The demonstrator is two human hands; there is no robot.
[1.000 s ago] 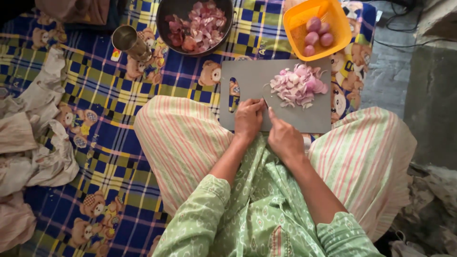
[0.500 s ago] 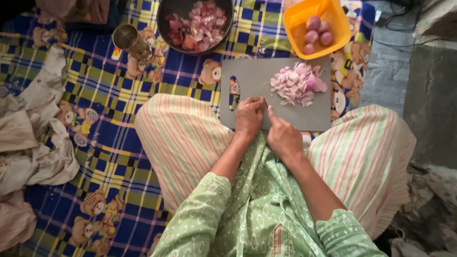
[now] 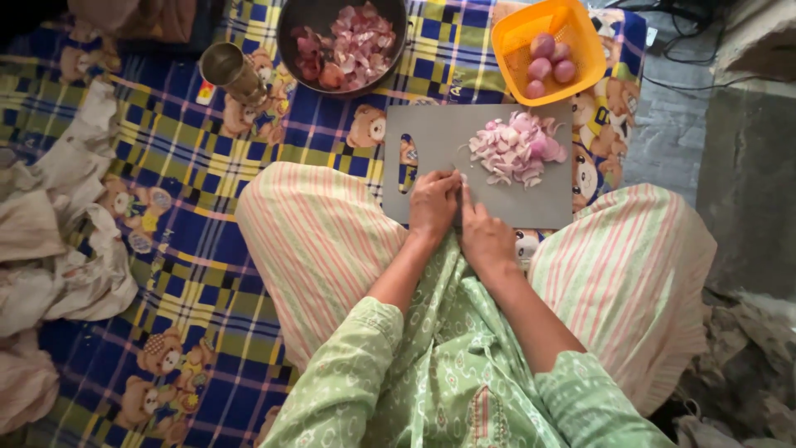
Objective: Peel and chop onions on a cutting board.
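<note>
Onion piece: a small pale bit [image 3: 461, 177] shows between the fingertips of both hands, near the front edge of the grey plastic cutting board [image 3: 439, 133]
Left hand [image 3: 433, 207]: fingers curled down on the board, the grip closed over the small bit
Right hand [image 3: 485, 236]: forefinger stretched forward beside the left hand; the grip looks closed, but what it holds I cannot tell
Chopped pile: pink sliced onion heap [image 3: 516, 148] on the board's far right part, apart from the hands
Board: lies on the blue and yellow checked cloth with bear pictures [image 3: 166, 207], against the person's striped knees
Orange plastic basket [image 3: 547, 46]: beyond the board's far right corner, holding whole peeled pink onions [image 3: 545, 60]
Dark round bowl [image 3: 342, 41]: beyond the board's far left corner, filled with reddish onion skins
Steel tumbler [image 3: 228, 70]: tilted, left of the bowl
</note>
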